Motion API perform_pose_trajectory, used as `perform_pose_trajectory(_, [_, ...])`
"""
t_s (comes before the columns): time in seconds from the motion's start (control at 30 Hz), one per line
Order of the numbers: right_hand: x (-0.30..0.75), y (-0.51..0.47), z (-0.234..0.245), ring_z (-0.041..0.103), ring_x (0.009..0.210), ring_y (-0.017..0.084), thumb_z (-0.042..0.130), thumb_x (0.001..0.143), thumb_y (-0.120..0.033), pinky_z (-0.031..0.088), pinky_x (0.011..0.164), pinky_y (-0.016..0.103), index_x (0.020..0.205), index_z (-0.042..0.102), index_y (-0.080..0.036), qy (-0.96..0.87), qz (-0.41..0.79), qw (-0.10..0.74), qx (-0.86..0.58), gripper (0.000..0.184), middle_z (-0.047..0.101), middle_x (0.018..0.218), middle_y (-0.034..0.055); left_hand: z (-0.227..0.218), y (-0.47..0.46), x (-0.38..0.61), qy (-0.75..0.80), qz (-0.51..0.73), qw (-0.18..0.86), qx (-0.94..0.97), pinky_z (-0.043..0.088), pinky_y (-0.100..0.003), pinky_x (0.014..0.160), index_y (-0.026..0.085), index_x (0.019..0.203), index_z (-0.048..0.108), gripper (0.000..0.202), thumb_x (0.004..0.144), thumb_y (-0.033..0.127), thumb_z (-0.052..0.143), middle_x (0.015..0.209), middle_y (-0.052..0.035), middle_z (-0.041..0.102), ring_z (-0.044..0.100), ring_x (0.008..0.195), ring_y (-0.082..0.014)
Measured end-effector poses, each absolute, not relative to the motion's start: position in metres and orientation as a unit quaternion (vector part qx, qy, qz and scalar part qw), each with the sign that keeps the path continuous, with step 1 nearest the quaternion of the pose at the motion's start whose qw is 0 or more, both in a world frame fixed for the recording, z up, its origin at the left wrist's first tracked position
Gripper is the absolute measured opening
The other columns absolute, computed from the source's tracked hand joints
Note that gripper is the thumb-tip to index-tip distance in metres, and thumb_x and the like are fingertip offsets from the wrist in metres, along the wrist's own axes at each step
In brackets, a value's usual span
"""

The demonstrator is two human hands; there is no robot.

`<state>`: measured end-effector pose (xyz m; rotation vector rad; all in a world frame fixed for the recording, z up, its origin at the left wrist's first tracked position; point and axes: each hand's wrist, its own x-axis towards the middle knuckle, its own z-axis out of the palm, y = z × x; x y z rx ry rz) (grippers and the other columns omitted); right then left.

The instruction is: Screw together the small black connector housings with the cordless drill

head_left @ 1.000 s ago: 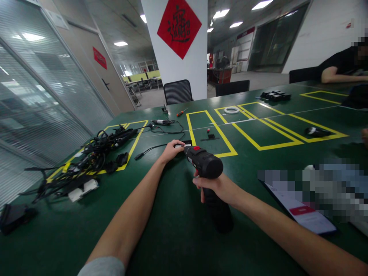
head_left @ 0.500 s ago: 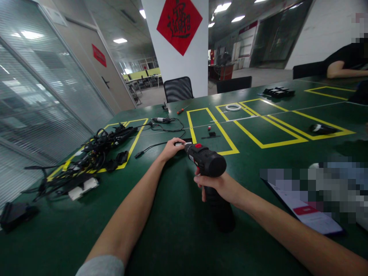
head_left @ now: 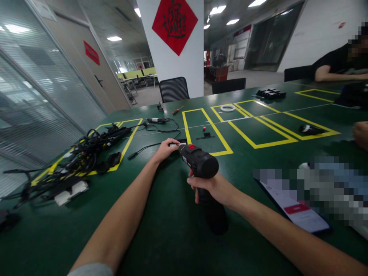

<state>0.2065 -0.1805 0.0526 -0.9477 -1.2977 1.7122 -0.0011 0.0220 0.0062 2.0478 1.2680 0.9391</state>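
Observation:
My right hand (head_left: pixel 211 186) is closed round the grip of a black cordless drill (head_left: pixel 201 161) with a red switch on top. The drill's nose points forward and left, to a small black piece with a white label (head_left: pixel 182 142) on the green table. My left hand (head_left: pixel 166 149) is closed on the near side of that piece, fingertips beside the drill's tip. Most of the piece is hidden behind the fingers and the drill, and I cannot tell whether the tip touches it. A cable with a connector (head_left: pixel 132 155) lies left of my left hand.
A heap of black cables and adapters (head_left: pixel 92 149) covers the table's left side. Beyond my hands are yellow tape outlines, a screwdriver (head_left: pixel 176 111) and a white ring (head_left: pixel 227 108). A phone (head_left: pixel 304 214) lies at right. Another person's hand (head_left: pixel 361 134) is at the right edge.
The view has turned slightly right, so everything sits further left in the picture. Another person's hand now shows at the right edge. Both of my hands keep their holds.

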Motion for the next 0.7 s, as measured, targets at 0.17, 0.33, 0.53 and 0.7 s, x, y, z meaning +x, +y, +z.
perform_pose_trajectory(0.17, [0.2049, -0.1828, 0.0581, 0.062, 0.044, 0.016, 0.068, 0.077, -0.029, 0.047, 0.048, 0.028, 0.081, 0.054, -0.019, -0.502, 0.659, 0.388, -0.404, 0.018, 0.056, 0.059, -0.0054, 0.0046, 0.0217, -0.0031, 0.462, 0.349, 0.273, 0.768, 0.043, -0.037, 0.101, 0.018, 0.093, 0.073, 0.029, 0.070, 0.034, 0.069, 0.105, -0.0061, 0.069, 0.061, 0.104, -0.0236])
perform_pose_trajectory(0.33, [0.2054, -0.1842, 0.0573, 0.062, 0.045, 0.015, 0.070, 0.076, -0.031, 0.047, 0.048, 0.029, 0.080, 0.055, -0.019, -0.496, 0.670, 0.392, -0.389, 0.020, 0.057, 0.063, -0.0045, 0.0051, 0.0208, -0.0027, 0.462, 0.354, 0.285, 0.762, 0.046, -0.037, 0.096, 0.016, 0.094, 0.073, 0.031, 0.069, 0.034, 0.069, 0.103, -0.0075, 0.069, 0.062, 0.100, -0.0235])
perform_pose_trajectory(0.53, [0.2067, -0.1847, 0.0564, 0.061, 0.046, 0.016, 0.068, 0.075, -0.030, 0.047, 0.050, 0.031, 0.077, 0.058, -0.019, -0.486, 0.657, 0.400, -0.415, 0.015, 0.058, 0.059, -0.0025, 0.0017, 0.0241, -0.0048, 0.462, 0.349, 0.283, 0.765, 0.047, -0.036, 0.094, 0.017, 0.096, 0.072, 0.033, 0.069, 0.035, 0.070, 0.102, -0.0061, 0.069, 0.062, 0.098, -0.0227])
perform_pose_trajectory(0.7, [0.2061, -0.1849, 0.0588, 0.061, 0.045, 0.016, 0.067, 0.073, -0.032, 0.046, 0.050, 0.030, 0.077, 0.058, -0.018, -0.488, 0.651, 0.395, -0.426, 0.017, 0.058, 0.058, -0.0023, 0.0001, 0.0263, -0.0060, 0.464, 0.346, 0.271, 0.769, 0.046, -0.036, 0.094, 0.018, 0.095, 0.073, 0.031, 0.069, 0.035, 0.070, 0.103, -0.0058, 0.069, 0.061, 0.098, -0.0227])
